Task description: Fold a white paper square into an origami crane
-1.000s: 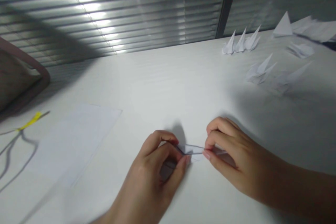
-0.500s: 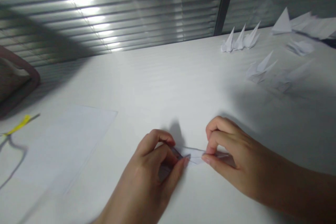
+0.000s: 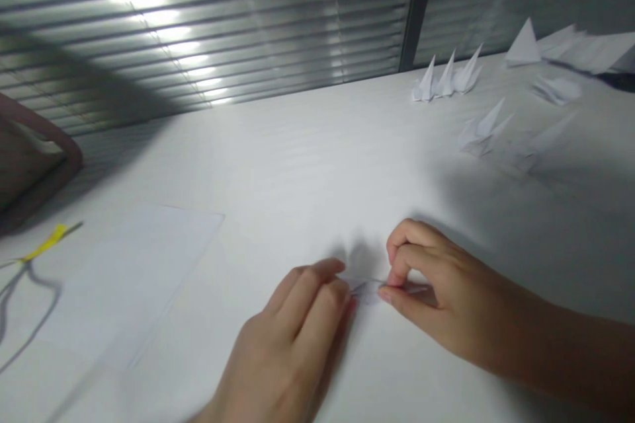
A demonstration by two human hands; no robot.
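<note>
A small folded piece of white paper (image 3: 368, 292) lies between my two hands, just above the white table. My left hand (image 3: 302, 317) closes over its left end, the back of the hand turned up and hiding the thumb and most of that end. From the right, my right hand (image 3: 426, 277) pinches the paper between thumb and fingertips, and a thin point of it shows behind the pinch. The paper's exact folded shape is blurred and partly covered.
Several folded paper cranes (image 3: 446, 79) stand at the back right, others (image 3: 483, 132) nearer. Behind them are a folded paper (image 3: 558, 89) and a paper stack (image 3: 590, 49). At left lie a white sheet (image 3: 143, 271), a cable with a yellow tie (image 3: 47, 242) and a bag (image 3: 34, 158). Blinds (image 3: 248, 20) border the table.
My left hand has rolled over, its fingers now lying across the paper's left end and its thumb tucked out of sight. The right hand keeps its pinch. The view has shifted slightly.
</note>
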